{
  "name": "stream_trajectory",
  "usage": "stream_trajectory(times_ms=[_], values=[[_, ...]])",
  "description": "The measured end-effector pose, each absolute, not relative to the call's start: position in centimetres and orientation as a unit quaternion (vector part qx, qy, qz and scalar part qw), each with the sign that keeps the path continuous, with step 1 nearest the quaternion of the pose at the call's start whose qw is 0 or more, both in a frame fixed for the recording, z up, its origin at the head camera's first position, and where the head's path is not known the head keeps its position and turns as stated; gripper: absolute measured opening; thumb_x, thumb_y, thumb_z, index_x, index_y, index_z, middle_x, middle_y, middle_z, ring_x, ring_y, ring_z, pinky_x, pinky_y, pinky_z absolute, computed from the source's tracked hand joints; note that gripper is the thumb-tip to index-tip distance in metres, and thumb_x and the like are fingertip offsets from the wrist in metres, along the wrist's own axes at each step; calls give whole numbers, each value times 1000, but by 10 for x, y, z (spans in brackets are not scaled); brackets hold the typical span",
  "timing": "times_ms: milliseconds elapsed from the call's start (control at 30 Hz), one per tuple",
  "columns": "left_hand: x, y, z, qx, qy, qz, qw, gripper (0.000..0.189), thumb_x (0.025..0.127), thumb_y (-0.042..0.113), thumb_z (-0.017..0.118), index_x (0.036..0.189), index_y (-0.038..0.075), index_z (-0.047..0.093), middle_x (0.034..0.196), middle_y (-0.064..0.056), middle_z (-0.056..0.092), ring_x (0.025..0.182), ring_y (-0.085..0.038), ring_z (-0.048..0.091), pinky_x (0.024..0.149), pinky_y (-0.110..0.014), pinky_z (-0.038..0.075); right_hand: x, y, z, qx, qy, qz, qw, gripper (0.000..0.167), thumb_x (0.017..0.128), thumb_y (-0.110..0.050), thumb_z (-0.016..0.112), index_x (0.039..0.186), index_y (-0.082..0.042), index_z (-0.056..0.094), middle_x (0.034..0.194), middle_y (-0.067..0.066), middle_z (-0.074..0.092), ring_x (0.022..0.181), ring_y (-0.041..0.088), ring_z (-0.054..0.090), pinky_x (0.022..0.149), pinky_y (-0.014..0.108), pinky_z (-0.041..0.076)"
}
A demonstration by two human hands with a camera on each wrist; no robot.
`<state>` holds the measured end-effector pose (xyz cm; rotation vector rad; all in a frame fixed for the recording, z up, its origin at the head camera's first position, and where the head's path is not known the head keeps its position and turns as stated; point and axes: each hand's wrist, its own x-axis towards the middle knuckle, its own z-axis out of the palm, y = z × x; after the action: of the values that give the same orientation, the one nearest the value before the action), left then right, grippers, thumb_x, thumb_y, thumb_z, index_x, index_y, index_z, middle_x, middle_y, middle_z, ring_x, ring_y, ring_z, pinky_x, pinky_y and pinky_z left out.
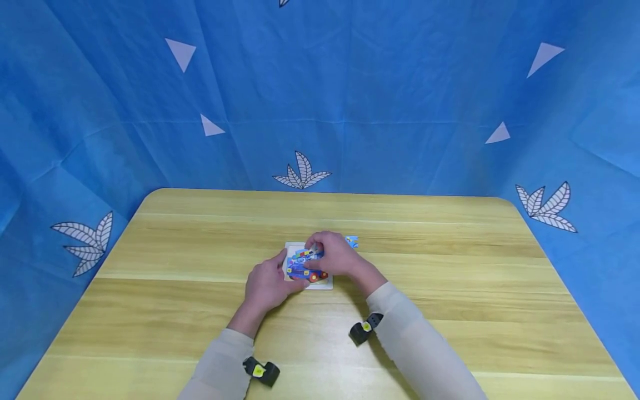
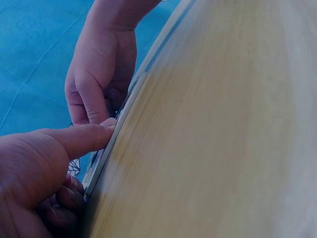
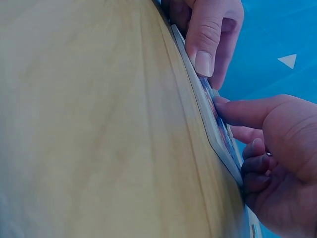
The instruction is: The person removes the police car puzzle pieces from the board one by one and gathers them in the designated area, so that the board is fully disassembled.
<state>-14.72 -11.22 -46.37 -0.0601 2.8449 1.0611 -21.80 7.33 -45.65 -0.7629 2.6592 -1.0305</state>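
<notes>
A small jigsaw puzzle (image 1: 300, 265) with a colourful picture of a vehicle with red wheels lies in a pale frame (image 1: 322, 286) on the table. My left hand (image 1: 268, 282) holds the frame from the left, its thumb (image 2: 89, 140) over the near edge and its fingers at the far left corner. From the right, my right hand (image 1: 336, 254) reaches over the picture and pinches a puzzle piece there between thumb (image 3: 247, 111) and fingers. Its fingers and palm hide the upper right of the picture.
Just beyond the right hand lies a loose blue puzzle piece (image 1: 352, 241). The wooden table (image 1: 450, 261) spreads around the puzzle, with a blue patterned cloth (image 1: 320, 100) hanging behind it. Black wrist cameras (image 1: 366, 329) are worn at both sleeves.
</notes>
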Motion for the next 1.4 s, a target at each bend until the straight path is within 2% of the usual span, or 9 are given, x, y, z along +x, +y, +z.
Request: stream_trajectory(times_ms=[100,367,600,867,1000,1267,1400], values=[[-147,-112,-464,-19,935,349,55,99,73,48,87,149,2,45,75,-2,62,71,-21,54,58,-33,39,-218,73,-457,-257,894,-353,98,28,82,-24,85,101,-11,69,77,3,55,70,17,49,66,31,41],[-147,-112,-464,-15,938,343,51,98,73,48,87,148,1,46,68,-3,58,65,-22,51,56,-33,36,-218,74,-456,-254,889,-367,105,25,83,-22,84,97,-10,68,74,0,53,68,16,48,66,31,41],[-147,-112,-464,-12,937,345,48,98,72,47,88,148,0,47,73,-3,61,67,-21,53,57,-33,38,-218,74,-457,-248,888,-372,109,24,83,-21,84,97,-10,69,73,0,52,67,15,48,64,30,40],[-147,-111,-464,-12,939,340,45,98,73,48,87,148,0,47,71,-1,58,68,-22,52,58,-33,37,-220,73,-456,-238,894,-363,112,25,81,-22,85,95,-10,68,75,1,54,70,16,49,66,31,41],[-146,-111,-464,-19,939,340,51,99,73,48,87,149,1,45,66,-4,53,63,-22,49,56,-33,34,-219,73,-455,-235,894,-364,112,25,82,-23,85,96,-11,68,75,0,55,68,16,49,64,31,41],[-146,-112,-463,-22,937,343,56,99,73,48,87,149,1,45,62,-5,46,57,-22,42,53,-34,29,-213,75,-457,-237,878,-408,78,28,82,-19,84,102,-7,70,73,4,52,67,17,46,64,31,40],[-146,-112,-462,-24,937,343,59,99,73,49,87,150,2,44,63,-5,47,60,-22,45,54,-33,31,-210,78,-458,-232,871,-430,57,29,81,-17,84,104,-7,70,74,6,51,67,18,45,65,31,40]])
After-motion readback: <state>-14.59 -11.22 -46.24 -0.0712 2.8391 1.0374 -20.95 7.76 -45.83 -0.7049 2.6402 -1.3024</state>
